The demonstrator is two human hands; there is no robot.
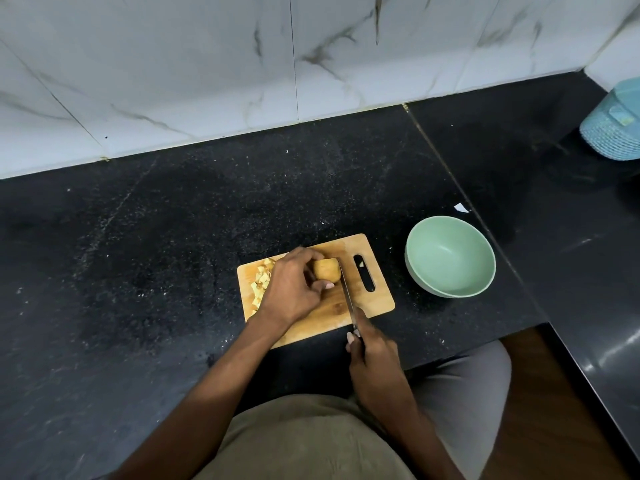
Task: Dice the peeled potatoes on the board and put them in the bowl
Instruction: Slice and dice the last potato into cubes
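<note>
Potato: a peeled potato (327,270) sits on the board (372,296), just left of the handle slot.
Left hand: the left hand (292,289) curls over the potato, fingers and thumb clamped round it.
Right hand: the right hand (372,353) is wrapped round the handle of the knife (347,292), whose blade stands against the potato's right side.
Diced pieces: a small heap of cubes (260,284) lies at the board's left end, partly hidden behind the left hand.
Bowl: the green bowl (450,256) stands on the tabletop (156,237) just right of the board, with nothing in it.
Progress: some dicing looks done (this potato and all the transfer remain).
Unclear: whether the blade has bitten in; any further potatoes.
Beyond: a blue basket (614,124) is cut off at the right edge.
</note>
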